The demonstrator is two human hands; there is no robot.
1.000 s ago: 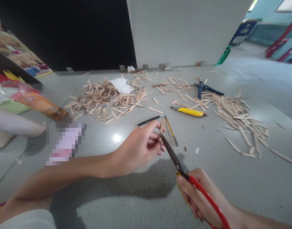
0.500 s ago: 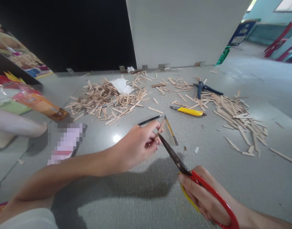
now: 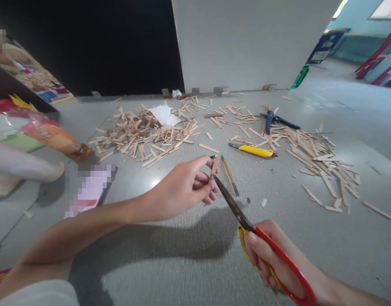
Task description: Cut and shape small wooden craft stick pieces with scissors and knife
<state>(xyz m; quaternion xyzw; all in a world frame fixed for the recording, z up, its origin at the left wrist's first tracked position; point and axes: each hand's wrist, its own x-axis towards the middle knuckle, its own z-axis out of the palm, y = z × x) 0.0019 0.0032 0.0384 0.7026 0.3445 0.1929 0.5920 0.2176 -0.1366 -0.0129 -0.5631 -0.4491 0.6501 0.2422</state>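
Close up: left hand (image 3: 182, 189) pinches a short wooden stick (image 3: 214, 167); scissors (image 3: 243, 221) in the right hand (image 3: 272, 263) meet it from below right.

Stick stands nearly upright, its long axis tipped slightly right, gripped at the lower end between thumb and fingers (image 3: 211, 187), which are closed on it. Blade tips touch the stick just beside those fingertips; blades look almost shut, their line running down and right to red and yellow loop handles, through which the right-hand fingers are curled tight. Left hand is the nearer to the stick; right hand sits well apart, at the handle end. Stick is thin, flat, pale raw wood; blades dark metal. Floor (image 3: 189, 263) is grey, faintly speckled. Beyond lie heaps of stick offcuts (image 3: 141, 134), a yellow utility knife (image 3: 254, 150), a narrow ruler-like strip (image 3: 229, 175), a blue-handled tool (image 3: 270, 119).
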